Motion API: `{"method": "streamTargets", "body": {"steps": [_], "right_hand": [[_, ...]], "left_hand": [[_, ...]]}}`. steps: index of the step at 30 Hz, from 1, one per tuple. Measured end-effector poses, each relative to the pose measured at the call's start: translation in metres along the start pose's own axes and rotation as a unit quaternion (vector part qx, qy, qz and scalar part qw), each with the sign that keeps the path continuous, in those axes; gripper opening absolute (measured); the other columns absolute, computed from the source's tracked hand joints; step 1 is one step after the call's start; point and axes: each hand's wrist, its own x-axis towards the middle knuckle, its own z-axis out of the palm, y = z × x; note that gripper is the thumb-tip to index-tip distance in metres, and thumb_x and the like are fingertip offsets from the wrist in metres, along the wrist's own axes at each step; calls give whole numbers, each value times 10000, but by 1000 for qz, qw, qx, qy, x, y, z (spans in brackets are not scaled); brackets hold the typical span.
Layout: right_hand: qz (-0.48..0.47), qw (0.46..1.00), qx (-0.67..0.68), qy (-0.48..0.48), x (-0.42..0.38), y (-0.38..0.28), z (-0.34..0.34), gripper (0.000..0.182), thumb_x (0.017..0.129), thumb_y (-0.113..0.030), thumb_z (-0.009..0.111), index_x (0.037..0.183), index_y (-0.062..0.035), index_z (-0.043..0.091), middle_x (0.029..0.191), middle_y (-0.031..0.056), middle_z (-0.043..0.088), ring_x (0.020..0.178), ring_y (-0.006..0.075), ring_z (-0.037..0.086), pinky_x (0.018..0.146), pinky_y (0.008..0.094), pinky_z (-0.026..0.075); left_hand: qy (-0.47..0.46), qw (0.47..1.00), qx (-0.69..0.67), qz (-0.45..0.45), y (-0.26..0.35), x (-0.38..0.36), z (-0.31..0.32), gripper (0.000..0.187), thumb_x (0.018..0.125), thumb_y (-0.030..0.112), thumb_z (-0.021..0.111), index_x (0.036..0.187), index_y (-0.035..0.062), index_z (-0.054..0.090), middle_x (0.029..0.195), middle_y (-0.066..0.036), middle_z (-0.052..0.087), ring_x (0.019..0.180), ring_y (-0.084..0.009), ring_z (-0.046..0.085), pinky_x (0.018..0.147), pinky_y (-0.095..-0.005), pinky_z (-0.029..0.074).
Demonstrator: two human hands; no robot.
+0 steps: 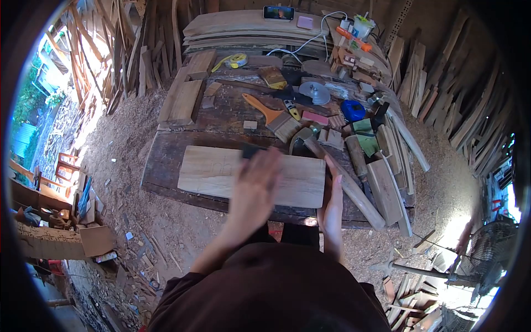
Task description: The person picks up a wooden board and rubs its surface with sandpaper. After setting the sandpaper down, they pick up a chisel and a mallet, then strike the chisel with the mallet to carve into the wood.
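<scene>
A pale wooden board [301, 180] lies flat along the front edge of the workbench, with faint marks on its left half. My left hand [257, 180] is on top of the board, blurred by motion. Under its fingers a dark flat piece, which looks like sandpaper [250, 150], sticks out at the far side. My right hand [332, 207] grips the board's right end, its fingers stretched along that edge and its thumb side partly hidden. Just right of that hand lies a long wooden stick [354, 191].
The workbench [160, 160] carries a wide brush [271, 113], a blue tape measure [352, 110], a yellow tape measure [237, 60], a clear disc [315, 93] and wood offcuts [383, 185]. A phone [278, 13] stands at the back. Sawdust covers the floor; planks lean around.
</scene>
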Motion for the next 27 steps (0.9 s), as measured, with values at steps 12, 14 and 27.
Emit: {"method": "streamTargets", "body": {"steps": [12, 14, 27], "right_hand": [[3, 1000, -15, 16, 0, 0, 1, 616, 1060, -474, 314, 1496, -39, 333, 1514, 145, 360, 1401, 243, 350, 1163, 377, 245], [-5, 999, -43, 22, -1, 1, -1, 614, 1061, -468, 312, 1493, -33, 335, 1511, 153, 360, 1401, 247, 348, 1164, 378, 244], [7, 999, -35, 33, -2, -2, 5, 613, 1059, -474, 308, 1511, -59, 314, 1511, 189, 373, 1399, 273, 368, 1154, 395, 266]], "left_hand": [[-24, 999, 21, 32, 1, 2, 4, 472, 989, 229, 498, 1437, 85, 458, 1499, -106, 444, 1381, -287, 415, 1153, -484, 223], [-34, 995, -19, 90, 34, 3, 28, 475, 972, 241, 521, 1418, 86, 476, 1495, -91, 451, 1385, -262, 407, 1150, -473, 229], [41, 985, 68, -153, -67, -28, -65, 432, 1007, 228, 471, 1414, 85, 488, 1456, -107, 495, 1354, -339, 441, 1146, -482, 276]]}}
